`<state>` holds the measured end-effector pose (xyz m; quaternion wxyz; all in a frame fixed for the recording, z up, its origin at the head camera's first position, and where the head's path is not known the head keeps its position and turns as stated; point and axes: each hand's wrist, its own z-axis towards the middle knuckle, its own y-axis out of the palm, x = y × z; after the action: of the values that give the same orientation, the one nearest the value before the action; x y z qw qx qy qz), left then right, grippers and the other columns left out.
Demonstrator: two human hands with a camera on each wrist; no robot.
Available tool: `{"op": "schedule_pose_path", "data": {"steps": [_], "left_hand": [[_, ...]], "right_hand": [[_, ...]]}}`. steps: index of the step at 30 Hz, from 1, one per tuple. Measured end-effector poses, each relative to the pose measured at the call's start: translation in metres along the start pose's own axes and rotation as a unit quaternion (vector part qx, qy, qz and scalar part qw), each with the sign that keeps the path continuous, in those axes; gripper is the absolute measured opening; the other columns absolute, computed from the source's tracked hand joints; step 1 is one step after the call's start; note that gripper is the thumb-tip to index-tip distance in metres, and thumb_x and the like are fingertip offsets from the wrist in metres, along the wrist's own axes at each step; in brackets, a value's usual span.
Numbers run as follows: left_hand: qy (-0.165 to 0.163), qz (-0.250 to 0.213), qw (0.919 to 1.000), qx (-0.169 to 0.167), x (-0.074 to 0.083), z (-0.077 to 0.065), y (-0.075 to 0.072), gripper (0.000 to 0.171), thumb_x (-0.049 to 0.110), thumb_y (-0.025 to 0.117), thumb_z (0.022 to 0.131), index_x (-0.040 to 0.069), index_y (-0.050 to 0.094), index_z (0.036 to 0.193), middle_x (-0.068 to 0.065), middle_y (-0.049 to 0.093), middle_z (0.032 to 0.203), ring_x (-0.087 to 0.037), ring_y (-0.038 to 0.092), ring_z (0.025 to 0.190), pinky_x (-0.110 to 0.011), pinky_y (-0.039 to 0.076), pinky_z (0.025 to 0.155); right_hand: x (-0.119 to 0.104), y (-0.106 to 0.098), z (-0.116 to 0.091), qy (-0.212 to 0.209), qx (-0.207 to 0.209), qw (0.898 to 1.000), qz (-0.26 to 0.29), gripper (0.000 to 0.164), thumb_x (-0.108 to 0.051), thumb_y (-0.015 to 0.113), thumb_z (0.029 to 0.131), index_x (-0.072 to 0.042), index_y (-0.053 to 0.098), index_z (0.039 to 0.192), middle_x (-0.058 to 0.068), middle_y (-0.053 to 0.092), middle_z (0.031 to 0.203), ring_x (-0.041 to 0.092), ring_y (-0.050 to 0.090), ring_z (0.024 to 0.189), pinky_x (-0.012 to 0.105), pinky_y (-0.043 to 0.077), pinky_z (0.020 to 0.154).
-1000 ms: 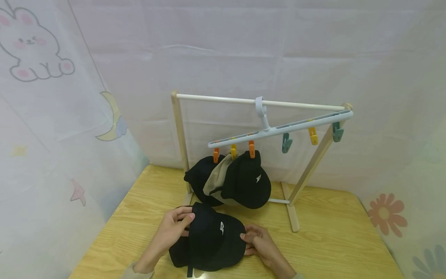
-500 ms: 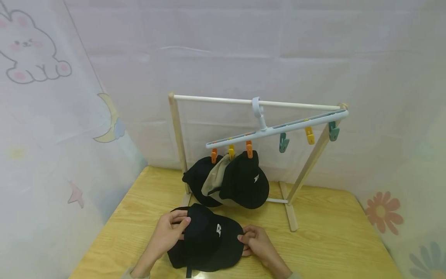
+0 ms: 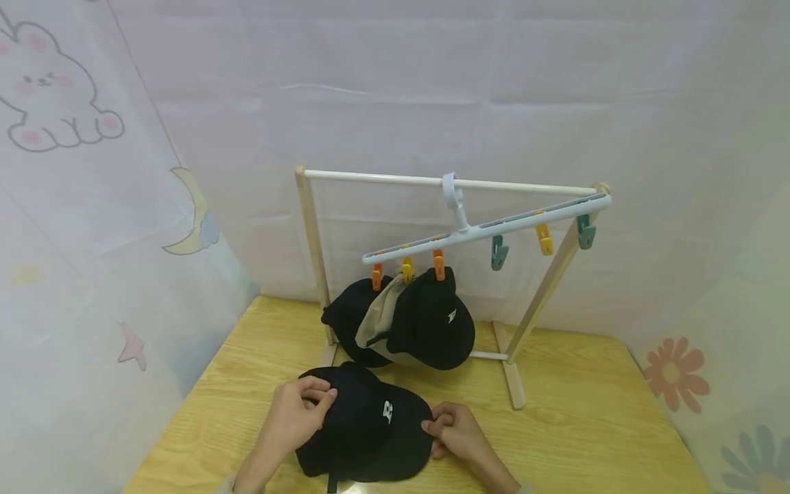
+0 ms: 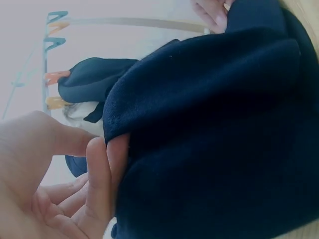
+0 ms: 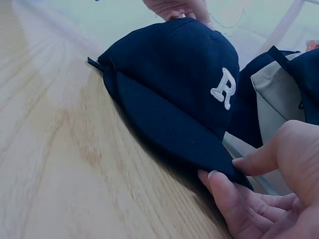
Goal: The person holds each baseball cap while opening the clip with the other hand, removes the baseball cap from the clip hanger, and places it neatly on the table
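Observation:
A black cap (image 3: pixel 364 432) with a white letter R on its front sits on the table before me, brim toward the right. My left hand (image 3: pixel 295 415) pinches the fabric at the crown's upper left; in the left wrist view the thumb and fingertips (image 4: pixel 98 164) meet on a fold of it. The brim's edge is held between thumb and fingers of my right hand (image 3: pixel 457 433), as the right wrist view shows. Behind, another black cap (image 3: pixel 435 322), a beige cap (image 3: pixel 378 315) and a further black cap (image 3: pixel 348 315) hang from clips of a pale blue hanger (image 3: pixel 487 230).
The hanger hooks over the white bar (image 3: pixel 370 178) of a wooden stand and tilts lower at its left. Orange and yellow clips (image 3: pixel 439 265) grip the caps. On the right side green clips (image 3: pixel 499 254) and a yellow clip (image 3: pixel 544 239) hold nothing. Printed cloth surrounds the wooden table (image 3: pixel 586 412).
My left fingers, earlier reaching inside the cap's edge, now pinch closer together on its fabric. The cap and my right hand have barely moved; the whole view has shifted slightly.

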<state>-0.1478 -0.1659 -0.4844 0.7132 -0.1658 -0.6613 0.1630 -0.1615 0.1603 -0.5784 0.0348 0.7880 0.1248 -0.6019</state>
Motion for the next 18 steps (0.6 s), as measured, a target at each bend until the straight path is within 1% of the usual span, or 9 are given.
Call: {"op": "schedule_pose_path", "data": {"steps": [4,8,10,14,18], "left_hand": [[0.012,0.049,0.9985,0.022,0.0024,-0.0022,-0.0003,0.011,0.014,0.082,0.094,0.004,0.079,0.096,-0.001,0.076,0.08,-0.011,0.065,0.052,-0.025,0.056,0.055],[0.023,0.091,0.9946,0.043,0.0028,-0.0041,-0.0024,0.007,0.013,0.083,0.093,0.009,0.079,0.09,0.003,0.075,0.077,-0.005,0.063,0.056,-0.022,0.055,0.058],[0.026,0.099,0.9936,0.047,0.0023,-0.0049,-0.0032,0.006,0.013,0.083,0.092,0.009,0.079,0.089,0.003,0.075,0.076,-0.004,0.063,0.057,-0.022,0.055,0.058],[0.028,0.1,0.9933,0.05,0.0023,-0.0062,-0.0044,0.006,0.012,0.083,0.093,0.01,0.079,0.089,0.003,0.075,0.077,-0.004,0.061,0.057,-0.022,0.054,0.058],[0.039,0.099,0.9927,0.055,0.0024,-0.0069,-0.0056,0.006,0.011,0.084,0.092,0.009,0.078,0.09,0.004,0.075,0.077,-0.004,0.059,0.056,-0.022,0.053,0.056]], "right_hand": [[0.0027,-0.002,0.0003,-0.011,-0.01,1.0,-0.006,0.027,-0.015,0.078,0.097,0.004,0.062,0.109,0.003,0.065,0.066,0.012,0.066,0.052,0.026,0.056,0.05],[0.0054,-0.0024,-0.0004,-0.024,-0.027,0.999,-0.013,0.028,-0.021,0.078,0.099,0.003,0.064,0.106,0.006,0.069,0.068,0.013,0.069,0.055,0.027,0.058,0.052],[0.007,-0.0025,-0.0008,-0.031,-0.034,0.999,-0.016,0.028,-0.022,0.078,0.1,0.004,0.066,0.105,0.007,0.07,0.069,0.014,0.07,0.056,0.027,0.059,0.053],[0.0082,-0.0029,-0.0024,-0.044,-0.042,0.998,-0.019,0.027,-0.021,0.078,0.1,0.004,0.069,0.106,0.008,0.072,0.072,0.014,0.072,0.06,0.026,0.06,0.056],[0.007,-0.002,-0.0039,-0.053,-0.044,0.997,-0.023,0.029,-0.021,0.078,0.099,0.005,0.069,0.108,0.009,0.073,0.075,0.015,0.072,0.062,0.025,0.06,0.057]]}}
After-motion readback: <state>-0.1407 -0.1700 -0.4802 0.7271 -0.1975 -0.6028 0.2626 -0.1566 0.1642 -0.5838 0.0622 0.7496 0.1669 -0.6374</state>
